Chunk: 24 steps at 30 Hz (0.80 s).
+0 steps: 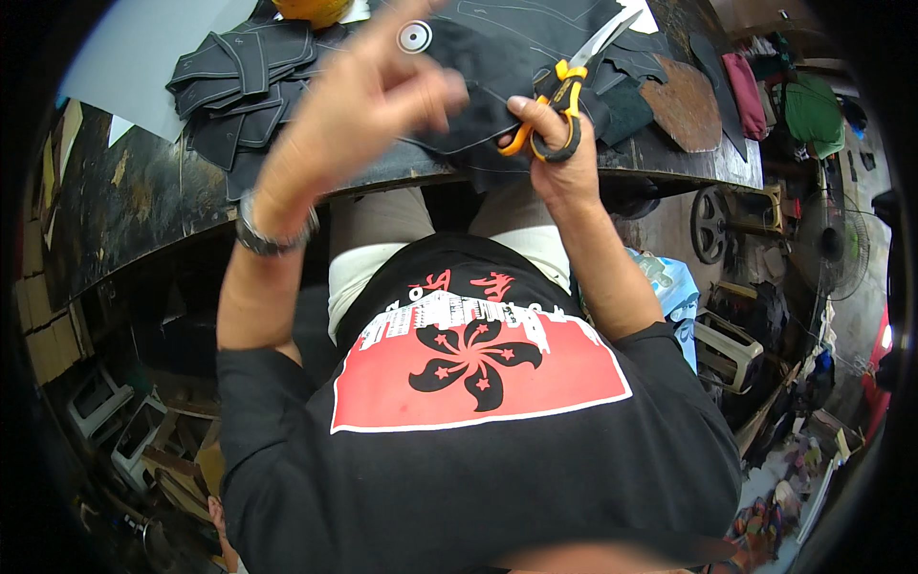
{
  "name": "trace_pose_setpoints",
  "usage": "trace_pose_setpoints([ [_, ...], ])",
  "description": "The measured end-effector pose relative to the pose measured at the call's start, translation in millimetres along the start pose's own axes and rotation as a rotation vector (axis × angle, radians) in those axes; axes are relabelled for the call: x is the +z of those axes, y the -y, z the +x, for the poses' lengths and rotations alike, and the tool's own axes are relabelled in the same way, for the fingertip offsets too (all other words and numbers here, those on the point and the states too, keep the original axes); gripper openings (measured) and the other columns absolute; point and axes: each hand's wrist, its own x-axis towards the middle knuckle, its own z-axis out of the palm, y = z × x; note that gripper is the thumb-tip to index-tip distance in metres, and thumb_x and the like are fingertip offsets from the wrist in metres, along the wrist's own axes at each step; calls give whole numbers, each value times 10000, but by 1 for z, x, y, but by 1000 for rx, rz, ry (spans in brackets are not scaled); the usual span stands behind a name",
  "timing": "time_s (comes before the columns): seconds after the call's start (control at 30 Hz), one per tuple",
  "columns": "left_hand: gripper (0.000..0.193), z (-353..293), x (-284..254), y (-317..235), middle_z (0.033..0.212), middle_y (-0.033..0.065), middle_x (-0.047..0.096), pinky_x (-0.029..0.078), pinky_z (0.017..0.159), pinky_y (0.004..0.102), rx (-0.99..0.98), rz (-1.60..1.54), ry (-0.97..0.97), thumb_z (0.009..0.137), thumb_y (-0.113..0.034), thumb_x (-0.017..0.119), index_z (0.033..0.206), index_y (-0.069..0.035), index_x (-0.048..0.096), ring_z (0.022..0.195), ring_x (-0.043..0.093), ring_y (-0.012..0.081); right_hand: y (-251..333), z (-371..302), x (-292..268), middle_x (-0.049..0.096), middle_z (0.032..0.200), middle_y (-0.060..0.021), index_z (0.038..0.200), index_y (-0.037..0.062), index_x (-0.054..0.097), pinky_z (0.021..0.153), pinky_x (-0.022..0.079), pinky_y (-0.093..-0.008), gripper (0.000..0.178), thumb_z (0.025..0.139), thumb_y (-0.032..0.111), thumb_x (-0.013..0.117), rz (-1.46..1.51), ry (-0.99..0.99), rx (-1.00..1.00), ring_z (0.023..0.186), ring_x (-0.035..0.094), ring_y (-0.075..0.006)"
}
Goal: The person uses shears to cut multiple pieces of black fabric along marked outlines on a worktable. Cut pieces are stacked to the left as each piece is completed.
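Right hand [570, 174] gripping scissors [568, 84]; left hand [368, 91], blurred, loosely spread, above a black sheet [497, 48] on the counter [134, 206], black pieces [244, 72] to its left

Left of the scissors [571, 77], I see the left hand [354, 100] only blurred; farther left, the top edge cuts off a yellow object [314, 10].

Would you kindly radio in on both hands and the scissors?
Right hand gripping orange-handled scissors. Left hand blurred, grip unclear. Left forearm partly blocking view of tabletop.
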Motion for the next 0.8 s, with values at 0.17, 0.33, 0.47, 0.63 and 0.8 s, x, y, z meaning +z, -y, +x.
trace_pose_setpoints([
  [0.17,928,-54,79,40,1231,162,553,460,951,334,-230,-510,51,836,-58,710,1539,-151,111,1096,557,179,-17,-16,-4,623,714,-62,847,-3,632,537,530,-270,146,793,88,732,66,-34,112,573,628,-173],
  [0.33,842,-55,104,47,1383,124,460,309,1111,387,77,-828,-276,839,66,553,1536,-125,120,1263,462,215,-15,-23,4,641,725,-74,849,-17,644,551,519,-262,141,801,93,719,100,30,159,558,622,-176],
  [0.47,560,-37,96,60,1054,61,635,530,843,238,-175,-887,-460,895,24,600,1417,-74,423,875,634,110,-11,-29,-3,618,673,-78,791,-6,626,529,489,-258,178,788,138,730,-48,143,258,564,608,-164],
  [0.63,428,-21,89,51,1173,58,624,586,778,245,115,-558,-498,884,50,618,1299,-33,557,938,621,83,-2,-50,-38,608,685,-64,836,10,620,525,469,-241,302,860,303,688,-178,234,363,574,587,-127],
  [0.8,459,-6,75,48,1283,79,584,578,784,233,343,-278,-468,876,55,621,1320,-27,536,935,620,72,-1,-70,-68,598,783,-58,955,5,585,668,484,-254,386,854,363,685,-289,469,527,727,582,-124],
])
